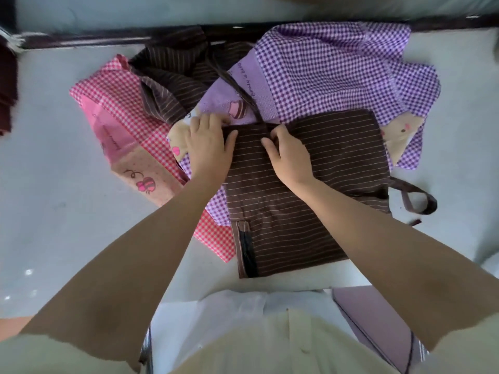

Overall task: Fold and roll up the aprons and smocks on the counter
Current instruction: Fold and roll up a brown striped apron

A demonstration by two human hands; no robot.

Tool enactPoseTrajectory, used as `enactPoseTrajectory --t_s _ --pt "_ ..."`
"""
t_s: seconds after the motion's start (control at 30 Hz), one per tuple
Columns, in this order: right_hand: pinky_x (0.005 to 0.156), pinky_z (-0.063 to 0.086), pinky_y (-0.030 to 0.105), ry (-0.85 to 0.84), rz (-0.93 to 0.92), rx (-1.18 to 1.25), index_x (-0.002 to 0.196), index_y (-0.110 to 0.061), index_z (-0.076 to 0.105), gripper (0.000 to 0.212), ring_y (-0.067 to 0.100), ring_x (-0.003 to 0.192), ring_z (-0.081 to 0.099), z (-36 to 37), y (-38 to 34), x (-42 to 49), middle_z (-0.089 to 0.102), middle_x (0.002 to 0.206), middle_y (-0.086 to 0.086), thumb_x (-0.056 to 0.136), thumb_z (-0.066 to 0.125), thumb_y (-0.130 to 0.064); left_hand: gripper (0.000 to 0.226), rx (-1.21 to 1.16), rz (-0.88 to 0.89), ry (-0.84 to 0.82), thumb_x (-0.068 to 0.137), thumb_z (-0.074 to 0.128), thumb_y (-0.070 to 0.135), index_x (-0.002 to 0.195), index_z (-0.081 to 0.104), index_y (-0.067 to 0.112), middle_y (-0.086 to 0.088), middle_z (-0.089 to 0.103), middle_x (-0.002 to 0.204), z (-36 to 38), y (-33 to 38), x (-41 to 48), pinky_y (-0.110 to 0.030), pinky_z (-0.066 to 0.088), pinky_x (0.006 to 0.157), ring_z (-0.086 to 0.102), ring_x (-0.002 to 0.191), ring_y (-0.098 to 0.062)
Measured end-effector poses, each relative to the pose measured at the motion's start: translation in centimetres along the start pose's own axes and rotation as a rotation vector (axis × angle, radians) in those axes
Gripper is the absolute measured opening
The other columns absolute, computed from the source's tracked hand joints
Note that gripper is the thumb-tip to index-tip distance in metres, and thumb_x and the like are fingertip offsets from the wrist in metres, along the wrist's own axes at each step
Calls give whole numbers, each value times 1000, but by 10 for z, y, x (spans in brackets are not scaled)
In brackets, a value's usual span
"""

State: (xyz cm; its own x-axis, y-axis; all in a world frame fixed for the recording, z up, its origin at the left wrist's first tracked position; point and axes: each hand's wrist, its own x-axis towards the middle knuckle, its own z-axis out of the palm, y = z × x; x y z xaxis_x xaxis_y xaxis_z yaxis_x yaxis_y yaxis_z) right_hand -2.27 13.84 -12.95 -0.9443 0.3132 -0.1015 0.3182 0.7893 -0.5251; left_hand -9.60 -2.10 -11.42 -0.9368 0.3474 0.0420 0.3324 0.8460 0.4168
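Note:
A folded brown striped apron (305, 211) lies flat near the counter's front edge, on top of the other garments. My left hand (208, 144) grips its far left corner. My right hand (289, 155) pinches the far edge near the middle, where a thin brown strap (243, 95) runs away from it. Under it lie a purple gingham smock (337, 74) and a pink gingham smock (116, 112). A second brown striped apron (172, 76) is crumpled at the back.
The white counter (54, 198) extends to the left of the pile. A dark rail (89, 39) runs along its far edge. A brown strap loop (415, 201) hangs at the right. Dark folded fabric (6, 85) sits at the far left edge.

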Motion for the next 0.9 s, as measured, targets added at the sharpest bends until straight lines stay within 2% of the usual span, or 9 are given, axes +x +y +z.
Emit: enactPoseTrajectory --t_s 0.1,0.2,0.27,0.37,0.43,0.5,0.67,0.77,0.9 --pt "59 48 28 45 -28 -61 114 -7 54 33 22 72 67 2 4 0 69 85 7 103 43 -36 19 -20 -33 -21 93 55 25 100 62 9 -11 63 102 -4 -5 15 -40 39 86 55 99 -32" --pt "63 50 28 55 20 3 115 -8 54 29 20 78 67 5 2 1 68 92 6 101 49 -33 19 113 -5 119 95 50 23 105 56 8 -15 57 110 -7 5 6 -45 40 92 49 105 -35" --pt "76 54 32 171 -24 105 117 -7 55 24 18 91 64 0 -5 -5 64 106 6 99 52 -24 22 91 200 192 94 50 22 112 55 11 -14 55 116 -7 16 -14 -47 38 95 44 109 -31" --pt "107 41 36 305 -177 42 129 -6 53 32 21 125 51 -3 -12 -36 53 136 10 98 48 -15 41 154 479 -5 97 44 30 131 52 9 -12 50 138 5 23 -48 -46 32 108 39 129 -29" --pt "119 23 38 157 -267 -81 145 -8 40 45 21 145 29 2 -6 -63 33 155 10 102 41 -21 55 280 458 -184 102 28 38 148 34 9 -10 32 155 20 16 -58 -47 22 118 24 145 -27" --pt "122 15 45 -62 -261 -269 155 -15 20 54 20 151 11 12 20 -85 15 163 7 105 27 -35 59 326 402 -276 103 19 43 155 18 13 -8 13 162 32 6 -57 -47 13 121 8 150 -26" --pt "123 2 45 -270 82 -434 155 -20 -7 62 15 150 -8 0 99 -95 -8 164 0 101 2 -48 61 316 384 -357 102 18 46 156 12 17 -6 5 163 44 5 -47 -45 5 122 1 150 -24" --pt "123 0 42 -311 34 -405 155 -19 -9 61 15 149 -11 -11 106 -88 -12 163 1 104 10 -45 61 293 408 -347 103 17 46 156 12 17 -7 4 163 37 9 -43 -45 3 122 -1 150 -26" --pt "123 5 38 -127 -82 -315 156 -12 8 60 17 151 1 -22 91 -99 4 164 6 105 34 -30 54 253 567 -158 103 29 35 151 29 11 -13 26 157 12 10 -73 -48 5 121 18 146 -32"
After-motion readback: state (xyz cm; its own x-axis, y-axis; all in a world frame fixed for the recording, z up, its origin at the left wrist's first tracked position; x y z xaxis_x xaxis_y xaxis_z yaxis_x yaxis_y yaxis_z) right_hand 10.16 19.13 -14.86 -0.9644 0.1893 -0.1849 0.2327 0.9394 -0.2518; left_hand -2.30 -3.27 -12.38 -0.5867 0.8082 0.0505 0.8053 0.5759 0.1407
